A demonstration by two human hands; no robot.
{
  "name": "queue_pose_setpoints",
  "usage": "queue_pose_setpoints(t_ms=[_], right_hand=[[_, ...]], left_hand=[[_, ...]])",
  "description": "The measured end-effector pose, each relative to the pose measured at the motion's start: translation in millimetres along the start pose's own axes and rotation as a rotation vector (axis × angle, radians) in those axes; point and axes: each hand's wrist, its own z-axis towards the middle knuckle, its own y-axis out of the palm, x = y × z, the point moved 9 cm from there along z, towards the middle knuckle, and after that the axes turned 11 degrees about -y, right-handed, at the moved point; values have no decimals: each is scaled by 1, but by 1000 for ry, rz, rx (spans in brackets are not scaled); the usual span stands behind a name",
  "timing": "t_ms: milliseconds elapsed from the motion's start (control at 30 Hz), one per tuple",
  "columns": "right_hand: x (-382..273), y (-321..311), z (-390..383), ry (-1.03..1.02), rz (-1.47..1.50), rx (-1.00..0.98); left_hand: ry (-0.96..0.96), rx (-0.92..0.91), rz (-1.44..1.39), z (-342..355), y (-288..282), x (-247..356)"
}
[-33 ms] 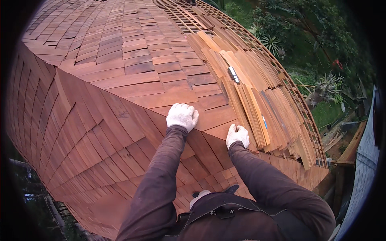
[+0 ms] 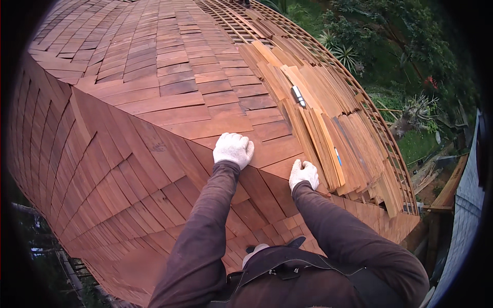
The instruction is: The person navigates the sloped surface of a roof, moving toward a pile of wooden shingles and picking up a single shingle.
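We had the left hand [image 2: 233, 149], white-gloved, at frame centre on the shingled ridge edge, knuckles up. Fingers curled under and hidden; we couldn't tell if it was clenched, gripping or just resting. Right hand [image 2: 303, 174], same glove, sat right of centre by the edge, thumb and fingers bent; palm side out of sight, so no call on its grip either. Reddish shingle [image 2: 281, 167] lay between them at centre, near end partly covered by the right glove. Loose boards [image 2: 354, 141] were heaped right of centre, with a silver-and-black cylinder [image 2: 298, 96] on top; we couldn't identify it. Lower left had a blurred patch [image 2: 142, 269].
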Motion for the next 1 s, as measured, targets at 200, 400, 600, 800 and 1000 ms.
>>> queue_pose_setpoints(t_ms=[200,400,600,800,1000], right_hand=[[1,-3,2,17,-4,9],[-5,-6,-2,15,3,9],[-1,-4,1,-6,-1,45],[-2,-6,-2,-4,19,71],[-2,-14,-4,31,28,5]], left_hand=[[13,15,-7,3,0,1],[7,8,-17,1,4,-5],[6,-4,-1,4,3,-1],[-30,-36,0,1,3,-5],[-27,-68,19,0,5,-1]])
